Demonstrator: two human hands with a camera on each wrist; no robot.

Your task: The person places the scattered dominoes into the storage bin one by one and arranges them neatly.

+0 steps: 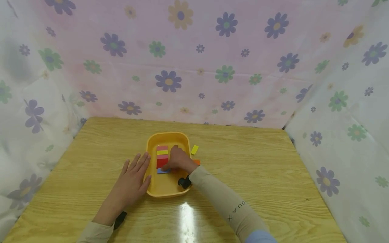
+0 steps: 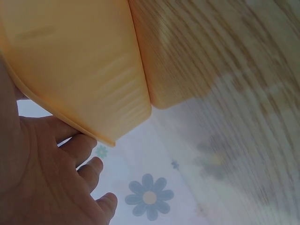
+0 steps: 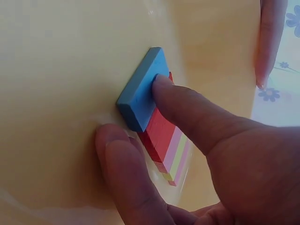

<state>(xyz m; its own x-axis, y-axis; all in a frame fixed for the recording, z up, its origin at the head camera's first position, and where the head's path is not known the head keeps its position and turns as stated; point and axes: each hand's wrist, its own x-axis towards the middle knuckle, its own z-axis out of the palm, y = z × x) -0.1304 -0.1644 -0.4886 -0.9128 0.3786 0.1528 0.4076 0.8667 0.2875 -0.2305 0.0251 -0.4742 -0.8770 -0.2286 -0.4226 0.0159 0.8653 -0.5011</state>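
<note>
A yellow plastic tray [image 1: 164,193] stands on the table, with a row of flat coloured blocks inside: pink [image 1: 162,148], yellow [image 1: 162,152], pink, red [image 1: 161,163] and blue [image 1: 163,171]. My right hand [image 1: 179,159] reaches into the tray from the right. Its thumb [image 3: 180,101] presses on the top of the blue block [image 3: 140,96], which lies against the red block [image 3: 160,133]. The bent fingers stay just off the blue block's near end. My left hand [image 1: 130,182] rests along the tray's left rim, fingers extended; the left wrist view shows fingertips [image 2: 82,147] beside the rim.
Right of the tray, a loose yellow block [image 1: 195,150] lies on the wooden table [image 1: 243,162]. An orange block [image 1: 197,162] sits near it, partly covered by my right wrist. Flower-printed curtains [image 1: 197,60] surround the table's back and sides.
</note>
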